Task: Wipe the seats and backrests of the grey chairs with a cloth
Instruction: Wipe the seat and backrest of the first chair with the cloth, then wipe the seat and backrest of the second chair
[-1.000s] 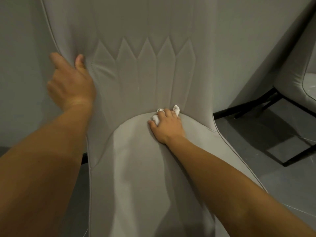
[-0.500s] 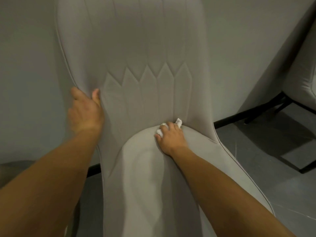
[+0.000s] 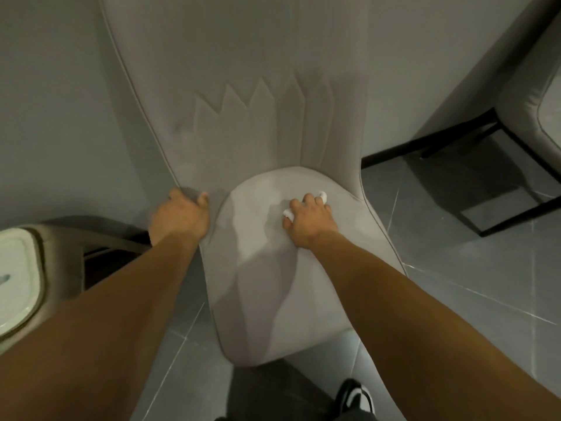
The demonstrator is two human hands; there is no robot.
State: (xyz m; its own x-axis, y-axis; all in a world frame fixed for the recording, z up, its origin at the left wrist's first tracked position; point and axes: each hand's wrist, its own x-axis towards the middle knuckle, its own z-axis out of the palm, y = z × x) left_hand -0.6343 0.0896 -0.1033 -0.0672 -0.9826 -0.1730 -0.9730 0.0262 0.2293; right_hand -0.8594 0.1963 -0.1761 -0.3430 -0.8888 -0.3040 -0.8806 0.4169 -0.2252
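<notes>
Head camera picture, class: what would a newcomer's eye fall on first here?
First, the tall grey chair filling the middle, with zigzag stitching on its backrest. Next, the right hand pressing a white cloth on the seat's rear. The left hand holds the chair's left edge.

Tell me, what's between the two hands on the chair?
Only bare grey seat cushion, seen in the head view. The left hand grips the chair's side edge; the right hand presses the white cloth on the seat.

Grey chair (image 3: 243, 86) seen from above, right hand (image 3: 309, 221) pressing a white cloth (image 3: 287, 214) on the seat (image 3: 258, 284), left hand (image 3: 179, 217) gripping the chair's side edge
</notes>
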